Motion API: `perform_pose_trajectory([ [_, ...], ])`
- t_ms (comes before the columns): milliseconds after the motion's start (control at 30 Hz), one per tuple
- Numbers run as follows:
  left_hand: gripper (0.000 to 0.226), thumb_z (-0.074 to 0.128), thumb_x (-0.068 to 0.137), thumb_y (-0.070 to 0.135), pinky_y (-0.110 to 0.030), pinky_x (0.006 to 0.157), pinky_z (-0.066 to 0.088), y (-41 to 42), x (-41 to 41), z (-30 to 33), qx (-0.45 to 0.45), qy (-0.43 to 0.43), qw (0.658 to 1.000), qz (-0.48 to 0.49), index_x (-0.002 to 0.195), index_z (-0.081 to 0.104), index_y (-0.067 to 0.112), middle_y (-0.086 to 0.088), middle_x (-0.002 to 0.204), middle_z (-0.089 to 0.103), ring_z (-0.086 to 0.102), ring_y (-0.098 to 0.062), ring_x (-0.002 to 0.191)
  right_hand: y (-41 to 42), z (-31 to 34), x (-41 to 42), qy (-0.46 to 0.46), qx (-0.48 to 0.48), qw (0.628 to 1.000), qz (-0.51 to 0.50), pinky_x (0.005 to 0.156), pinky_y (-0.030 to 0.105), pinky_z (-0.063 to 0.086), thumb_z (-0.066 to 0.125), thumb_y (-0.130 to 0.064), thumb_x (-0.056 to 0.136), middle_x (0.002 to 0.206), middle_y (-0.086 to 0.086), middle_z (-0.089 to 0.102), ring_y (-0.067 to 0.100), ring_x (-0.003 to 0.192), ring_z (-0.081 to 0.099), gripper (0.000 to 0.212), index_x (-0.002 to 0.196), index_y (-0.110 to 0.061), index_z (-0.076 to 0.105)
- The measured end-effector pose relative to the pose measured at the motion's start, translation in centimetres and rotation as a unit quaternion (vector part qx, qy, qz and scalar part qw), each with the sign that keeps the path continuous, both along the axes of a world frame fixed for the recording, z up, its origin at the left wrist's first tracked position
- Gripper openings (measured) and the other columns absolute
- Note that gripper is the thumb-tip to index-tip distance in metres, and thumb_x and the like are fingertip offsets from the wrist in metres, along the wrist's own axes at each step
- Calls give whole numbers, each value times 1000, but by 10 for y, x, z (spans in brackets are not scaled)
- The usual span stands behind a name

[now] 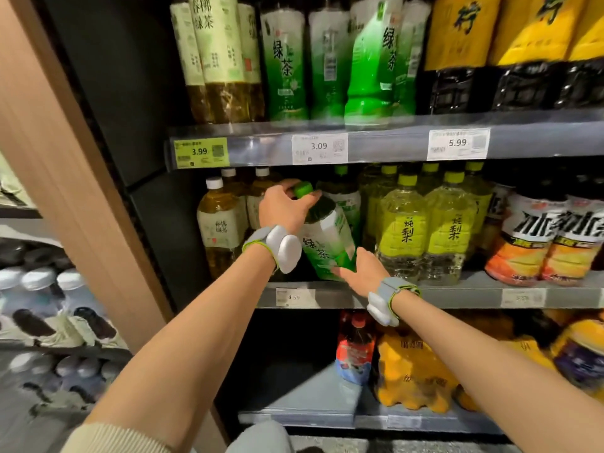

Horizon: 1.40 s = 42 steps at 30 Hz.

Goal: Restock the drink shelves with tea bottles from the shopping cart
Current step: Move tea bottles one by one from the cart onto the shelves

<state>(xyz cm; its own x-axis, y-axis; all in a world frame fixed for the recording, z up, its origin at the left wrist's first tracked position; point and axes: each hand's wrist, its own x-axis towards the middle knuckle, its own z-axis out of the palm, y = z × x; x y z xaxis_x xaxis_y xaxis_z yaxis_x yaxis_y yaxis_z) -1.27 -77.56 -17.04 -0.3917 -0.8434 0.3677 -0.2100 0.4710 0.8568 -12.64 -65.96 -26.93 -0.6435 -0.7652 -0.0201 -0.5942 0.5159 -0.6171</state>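
A large green tea bottle (327, 237) with a green cap and white-green label is tilted to the left at the front of the middle shelf (457, 297). My left hand (287, 207) grips its neck just below the cap. My right hand (362, 273) holds the bottle's base from below and in front. Behind it stands another green tea bottle (346, 197). The shopping cart is out of view.
Pale tea bottles (222, 223) with white caps stand left of the held bottle, yellow-green pear drinks (425, 230) to its right. The upper shelf (392, 142) carries more green tea and price tags. A wooden post (65, 158) borders the rack on the left. Lower shelf holds orange and red drinks.
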Motion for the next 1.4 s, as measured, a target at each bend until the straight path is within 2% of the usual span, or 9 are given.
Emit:
perform_pose_trajectory([
  [200, 41, 69, 84, 36, -8, 75, 38, 10, -28, -11, 20, 10, 998, -62, 121, 64, 19, 3, 112, 67, 59, -9, 95, 1, 1, -3, 11, 35, 999, -24, 72, 31, 34, 57, -40, 91, 108, 13, 49, 24, 87, 45, 39, 103, -6, 42],
  [300, 38, 69, 84, 37, -13, 72, 42, 10, -37, -10, 5, 0, 998, -61, 117, 65, 20, 3, 106, 67, 60, -12, 92, -1, 14, 1, 26, -42, 998, -43, 76, 34, 40, 60, -27, 91, 114, 13, 50, 28, 99, 51, 32, 108, -6, 43],
  [367, 41, 70, 84, 31, -10, 73, 46, 7, -42, -11, 19, -8, 996, -85, 122, 63, 19, 4, 110, 67, 61, -12, 99, 0, 26, 3, 37, -86, 994, -57, 76, 34, 41, 60, -24, 90, 116, 14, 50, 31, 105, 51, 37, 116, -5, 42],
  [500, 52, 69, 82, 16, -28, 103, 46, -3, -42, -30, 11, -38, 991, -131, 132, 56, 25, 0, 130, 61, 56, -16, 121, 2, 47, 4, 56, -114, 990, -62, 76, 31, 36, 61, -25, 90, 119, 15, 47, 30, 106, 49, 41, 120, -6, 39],
  [733, 80, 78, 66, 36, -42, 97, 51, -11, -40, -74, 72, -111, 983, -130, 137, 45, 22, -6, 119, 66, 59, -26, 114, -4, 61, -1, 203, -57, 978, 0, 101, 41, 41, 61, -26, 90, 154, 12, 17, 36, 131, 38, 83, 151, -23, 5],
  [867, 74, 76, 61, 44, -42, 98, 49, -15, -51, -86, 72, -123, 983, -119, 129, 50, 26, -4, 119, 65, 57, -27, 116, -10, 62, -8, 316, 19, 949, -1, 89, 44, 47, 59, -20, 91, 150, 18, 25, 40, 118, 50, 87, 152, -15, -3],
  [1067, 67, 79, 68, 35, -34, 96, 50, -15, -59, -83, 56, -109, 985, -118, 128, 53, 27, -4, 119, 65, 60, -22, 109, -18, 64, -14, 352, 69, 933, -20, 84, 43, 49, 54, -4, 87, 140, 22, 38, 42, 107, 58, 60, 142, -3, 28],
  [1267, 66, 76, 75, 27, -35, 96, 50, -18, -61, -87, 58, -124, 985, -101, 134, 47, 27, -6, 125, 62, 57, -28, 116, -21, 59, -14, 352, 38, 935, -28, 83, 45, 49, 54, 0, 85, 147, 20, 26, 42, 108, 58, 77, 148, -6, 11],
  [1400, 73, 73, 79, 26, -39, 104, 44, -8, -52, -82, 72, -114, 985, -112, 143, 38, 23, -9, 135, 54, 47, -29, 127, -16, 64, -8, 330, 46, 943, -23, 82, 44, 50, 57, -4, 86, 143, 22, 35, 43, 106, 59, 66, 143, -5, 24],
])
